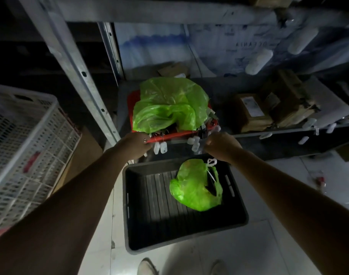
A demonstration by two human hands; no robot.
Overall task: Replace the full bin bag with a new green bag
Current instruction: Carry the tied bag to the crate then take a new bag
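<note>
Grey shelf [249, 88] bears red bin [131, 100] (green-lined), boxes [251, 112] — floor [269, 245] bears black crate [128, 215].

bare forearms, no sleeves; 2 pale shoes [148, 266].

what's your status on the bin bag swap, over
Both hands at red bin front rim: left hand gripping it, right hand closed. New green bag draped loose over bin. Tied full bag in grey crate below.

White lattice crate [21, 145] left; cardboard boxes [253, 114], perhaps taped, right.
</note>
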